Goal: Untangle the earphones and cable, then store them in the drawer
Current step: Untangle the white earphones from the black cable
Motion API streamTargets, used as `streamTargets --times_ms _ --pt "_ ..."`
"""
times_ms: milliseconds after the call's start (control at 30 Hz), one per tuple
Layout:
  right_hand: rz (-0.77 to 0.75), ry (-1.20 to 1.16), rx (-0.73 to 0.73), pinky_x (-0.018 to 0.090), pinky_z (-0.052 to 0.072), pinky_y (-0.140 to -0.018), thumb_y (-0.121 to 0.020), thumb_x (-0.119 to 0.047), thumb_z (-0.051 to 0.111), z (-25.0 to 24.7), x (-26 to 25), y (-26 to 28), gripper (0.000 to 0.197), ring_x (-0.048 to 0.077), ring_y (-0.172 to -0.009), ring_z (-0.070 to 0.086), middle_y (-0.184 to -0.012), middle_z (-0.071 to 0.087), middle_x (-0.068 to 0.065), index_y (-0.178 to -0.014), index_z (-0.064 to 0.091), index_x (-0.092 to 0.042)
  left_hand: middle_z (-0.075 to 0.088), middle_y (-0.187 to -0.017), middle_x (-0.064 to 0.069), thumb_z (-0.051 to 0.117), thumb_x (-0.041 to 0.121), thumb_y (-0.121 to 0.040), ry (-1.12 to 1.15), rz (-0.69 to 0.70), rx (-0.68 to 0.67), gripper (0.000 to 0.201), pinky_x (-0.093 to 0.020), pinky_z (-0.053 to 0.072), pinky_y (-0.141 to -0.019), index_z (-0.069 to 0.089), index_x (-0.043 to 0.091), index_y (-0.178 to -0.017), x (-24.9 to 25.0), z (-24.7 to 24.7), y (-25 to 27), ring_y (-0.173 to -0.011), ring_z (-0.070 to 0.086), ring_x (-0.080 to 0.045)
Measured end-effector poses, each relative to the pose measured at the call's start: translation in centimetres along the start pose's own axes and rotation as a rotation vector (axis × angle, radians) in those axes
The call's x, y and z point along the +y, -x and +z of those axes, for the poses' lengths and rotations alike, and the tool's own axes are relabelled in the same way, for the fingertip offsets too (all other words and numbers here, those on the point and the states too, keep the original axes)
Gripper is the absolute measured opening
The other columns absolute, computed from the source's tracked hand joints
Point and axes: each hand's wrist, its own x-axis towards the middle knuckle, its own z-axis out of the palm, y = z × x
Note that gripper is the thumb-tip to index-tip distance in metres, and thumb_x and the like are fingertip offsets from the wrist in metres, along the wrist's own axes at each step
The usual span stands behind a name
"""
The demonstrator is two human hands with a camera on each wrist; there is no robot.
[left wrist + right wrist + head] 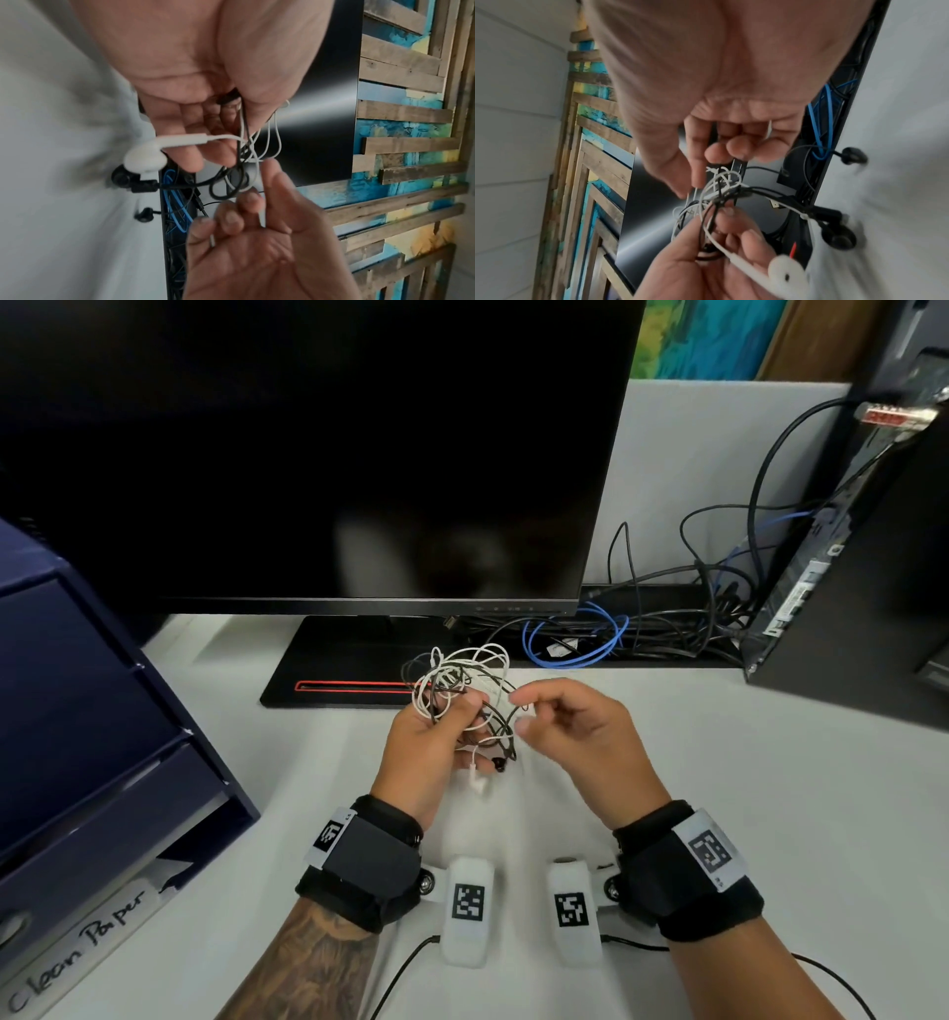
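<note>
Above the desk [667, 814], left hand [431, 742] grips the tangle [462, 680]; right hand [570, 731] pinches a barely visible strand

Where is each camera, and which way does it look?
Head: sits on the person's head, looks down at the desk; both hands and wrists show.
Left wrist: looks along the left hand at the tangled wires; the right hand shows too.
Right wrist: looks along the right hand; the left hand shows below.
All three share the tangled wires, white earbud and monitor.
</note>
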Motion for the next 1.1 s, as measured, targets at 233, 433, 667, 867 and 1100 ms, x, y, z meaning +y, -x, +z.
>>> streamTargets --times_ms 233,433,667,867,1100 --pt "0.039 0.084 0.025 0.032 0.048 -0.075 -0.092 -0.012 0.073 0.1 0.3 -0.1 0.011 0.022 -0.077 0.056 -0.085 0.064 0.008 -0.089 0.073 -0.023 0.068 -0.081 -0.010 0.062 0.016 -0.099 -0.104 0.036 -0.047 0.021 -0.030 0.053 -0.056 0.069 -0.002 -0.105 0.0 0.2 0.3 -0.070 0.064 -0.020" --pt "0.013 -0.054 0.331 0.028 0.051 -0.081 -0.102 -0.013 0.057 -0.4 0.3 -0.7 0.008 0.016 -0.086 0.065 -0.085 0.069 -0.002 -0.095 0.059 -0.014 0.061 -0.071 -0.006 0.060 0.014 -0.100 -0.243 0.029 -0.110 0.020 -0.028 0.051 -0.055 0.070 -0.003 -0.102 -0.1 0.3 0.5 -0.061 0.056 -0.015" --pt "-0.022 -0.262 0.498 0.029 0.054 -0.071 -0.101 0.002 0.051 -0.7 -0.1 -0.8 0.018 0.020 -0.066 0.065 -0.081 0.071 0.004 -0.099 0.053 -0.016 0.072 -0.084 0.004 0.060 0.015 -0.100 -0.145 -0.025 -0.051 0.013 -0.035 0.059 -0.068 0.071 0.007 -0.101 0.3 0.3 0.5 -0.080 0.068 -0.013" --pt "-0.003 -0.279 0.562 0.022 0.047 -0.068 -0.091 0.003 0.054 -0.9 0.1 -0.9 0.024 0.013 -0.064 0.052 -0.076 0.058 -0.003 -0.103 0.066 -0.015 0.075 -0.092 -0.006 0.052 0.013 -0.102 0.062 -0.075 -0.021 0.018 -0.036 0.057 -0.070 0.066 0.007 -0.092 1.1 0.5 0.7 -0.090 0.074 -0.022" --pt "0.049 -0.028 0.508 0.021 0.050 -0.068 -0.096 -0.003 0.062 -0.8 0.1 -0.7 0.026 0.011 -0.070 0.054 -0.076 0.061 -0.009 -0.101 0.072 -0.026 0.068 -0.085 -0.008 0.050 0.019 -0.103 0.072 -0.062 0.038 0.024 -0.034 0.054 -0.064 0.055 0.011 -0.080 1.5 0.3 0.6 -0.077 0.070 -0.028"
